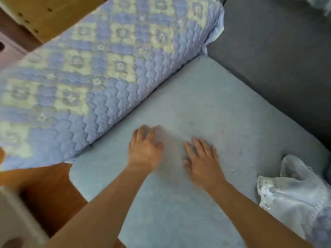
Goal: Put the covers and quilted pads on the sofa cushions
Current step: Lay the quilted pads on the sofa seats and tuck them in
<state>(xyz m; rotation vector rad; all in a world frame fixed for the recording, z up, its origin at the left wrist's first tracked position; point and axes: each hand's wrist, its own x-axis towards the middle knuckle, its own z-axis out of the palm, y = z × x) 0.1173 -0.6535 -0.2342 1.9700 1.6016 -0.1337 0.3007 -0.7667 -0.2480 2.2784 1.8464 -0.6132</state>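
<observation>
On seat cushion (206, 104), near its front-middle: left hand (145, 151) and right hand (202, 160) both flat, palms down, fingers straight and a little spread, gripping nothing; motion blur on both, so fine finger detail hard to read. Likely step: smoothing or pressing the pale blue cover flat on the cushion; cover looks already on, quilted pad for this seat not yet laid, judging by the plain surface. Quilted pad (100, 68), blue with cream diamond pattern, draped over sofa arm along cushion's left edge; long axis running from near-left to far-right corner, parallel to that edge; far end tucked against grey backrest (279, 56). Crumpled pale lacy fabric (293, 192) lying at cushion's right edge, near front; cannot tell whether cover or pad. Next move, as a guess: picking up that fabric with 2 hands, spreading it square to cushion's edges; calls for finding corners first. Wooden floor (53, 197) showing off cushion's front-left corner.
</observation>
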